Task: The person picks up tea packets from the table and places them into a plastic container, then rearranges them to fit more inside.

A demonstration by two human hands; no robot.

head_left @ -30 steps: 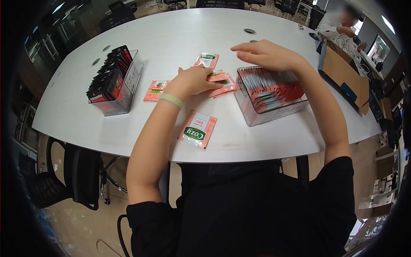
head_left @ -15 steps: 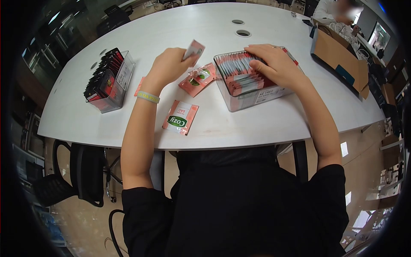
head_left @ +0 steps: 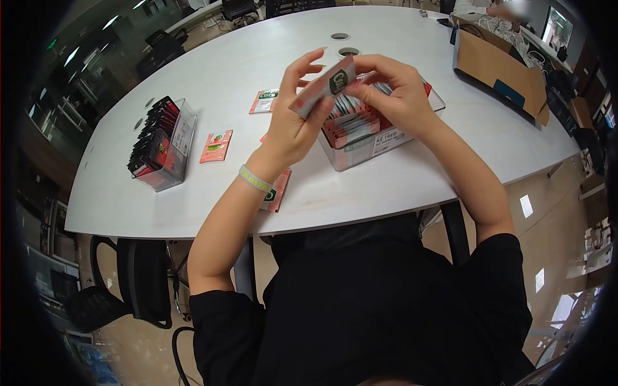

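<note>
A pink and white Cozy tea sachet [head_left: 322, 89] is held up in front of me, tilted, above the near edge of a clear bin [head_left: 342, 156]. My left hand [head_left: 293, 125] is closed on its lower left part, with the thumb across the front. At its upper right end, the fingers of my right hand [head_left: 398, 96] pinch it. The bin below holds a row of similar upright sachets [head_left: 351, 125], partly hidden by my hands. Loose sachets lie flat on the table: one to the left [head_left: 216, 147], one farther back [head_left: 262, 101], and one partly behind my left wrist [head_left: 277, 196].
A second clear bin [head_left: 185, 132] with black and red sachets [head_left: 154, 141] stands at the left on the white table [head_left: 386, 196]. An open cardboard box [head_left: 499, 74] with cables near it sits at the right. Another person [head_left: 473, 8] is partly visible behind it.
My left hand has moved right with the sachet. My right hand has left the top of the sachets in the bin and now grips the sachet too. The view has shifted slightly.
</note>
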